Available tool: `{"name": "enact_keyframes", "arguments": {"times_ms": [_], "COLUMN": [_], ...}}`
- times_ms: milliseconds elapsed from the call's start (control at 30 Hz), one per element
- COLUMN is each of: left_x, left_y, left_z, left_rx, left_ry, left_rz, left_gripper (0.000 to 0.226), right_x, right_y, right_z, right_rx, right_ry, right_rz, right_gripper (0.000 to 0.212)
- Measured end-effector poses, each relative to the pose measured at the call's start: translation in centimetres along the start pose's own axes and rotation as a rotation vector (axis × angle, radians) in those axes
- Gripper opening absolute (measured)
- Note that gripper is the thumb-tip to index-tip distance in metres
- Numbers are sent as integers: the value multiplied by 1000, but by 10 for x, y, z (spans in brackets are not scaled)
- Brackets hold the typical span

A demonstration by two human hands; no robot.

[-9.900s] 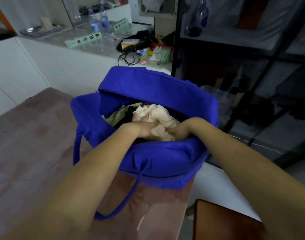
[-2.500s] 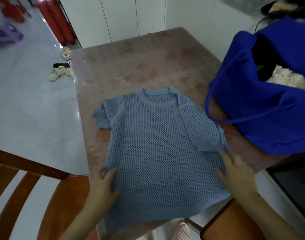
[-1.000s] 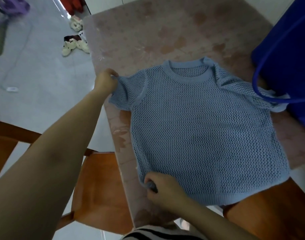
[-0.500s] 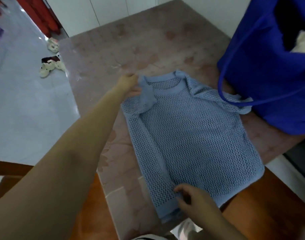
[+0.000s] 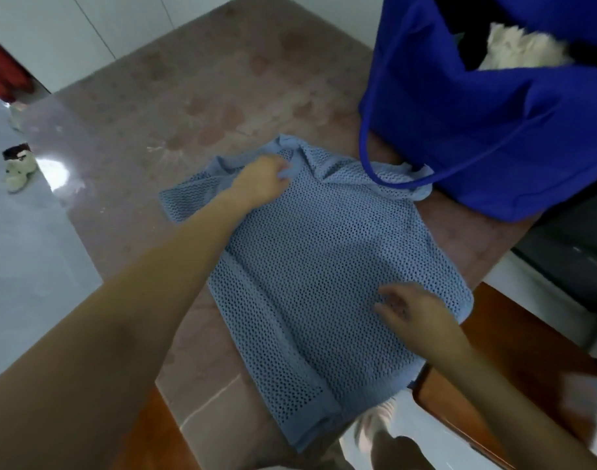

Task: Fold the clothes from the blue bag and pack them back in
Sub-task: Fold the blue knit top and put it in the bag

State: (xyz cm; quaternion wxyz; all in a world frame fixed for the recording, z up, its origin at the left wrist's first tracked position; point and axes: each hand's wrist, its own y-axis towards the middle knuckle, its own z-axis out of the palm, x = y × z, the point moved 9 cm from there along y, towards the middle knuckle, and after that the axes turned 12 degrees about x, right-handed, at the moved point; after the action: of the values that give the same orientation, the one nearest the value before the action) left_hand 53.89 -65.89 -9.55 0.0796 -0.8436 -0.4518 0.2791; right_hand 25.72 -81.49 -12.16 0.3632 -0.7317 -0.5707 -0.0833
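Step in hand: folding garment 1. Blue mesh top (image 5: 324,283) lies flat at frame centre on the table (image 5: 188,96), its right sleeve (image 5: 419,189) under the strap (image 5: 361,147) of the blue bag (image 5: 476,130). Left hand (image 5: 260,179) pinches fabric at the collar. Right hand (image 5: 415,310) is loose-fingered at lower right, holding nothing. Next, judged: free that sleeve, fold the right side inward.

No text, label, brand or number is legible to me: neither the blue knit top (image 5: 324,266) nor the blue bag (image 5: 476,123) shows any readable marking.
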Motion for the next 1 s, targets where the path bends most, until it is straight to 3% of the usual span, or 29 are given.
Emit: {"name": "enact_keyframes", "arguments": {"times_ms": [67, 167, 267, 367, 500, 533, 567, 667, 867, 1000], "left_x": [-43, -94, -115, -122, -113, -105, -97, -69, -51, -47], "left_y": [22, 50, 76, 92, 100, 101, 101, 104, 100, 89], "left_z": [13, 26, 43, 55, 50, 43, 35, -1, -87, -82], "left_rx": [21, -8, 80, 136, 186, 198, 203, 156, -166, -85], "left_ry": [-28, -114, -233, -214, -327, -335, -316, -226, -483, -474], "left_rz": [102, 179, 124, 92, 46, 23, 14, -28, -9, 50], "left_gripper": [31, 43, 43, 11, 24, 18, 7, 30, 39, 43], "right_x": [-33, -72, -94, -112, -128, -129, -128, -122, -96, -69], "right_y": [-6, -20, -26, -29, -32, -31, -30, -31, -41, -38], "right_z": [-25, -38, -39, -26, -14, -15, -18, -27, -43, -48], "right_rx": [-173, -270, -256, -193, -155, -140, -122, -107, -274, -317], "right_ry": [59, 127, 124, 180, 347, 341, 301, 177, 125, 87], "right_rz": [125, 312, 426, 509, 583, 592, 587, 577, 431, 219], "right_gripper": [38, 49, 57, 57, 51, 48, 42, 30, 30, 46]}}
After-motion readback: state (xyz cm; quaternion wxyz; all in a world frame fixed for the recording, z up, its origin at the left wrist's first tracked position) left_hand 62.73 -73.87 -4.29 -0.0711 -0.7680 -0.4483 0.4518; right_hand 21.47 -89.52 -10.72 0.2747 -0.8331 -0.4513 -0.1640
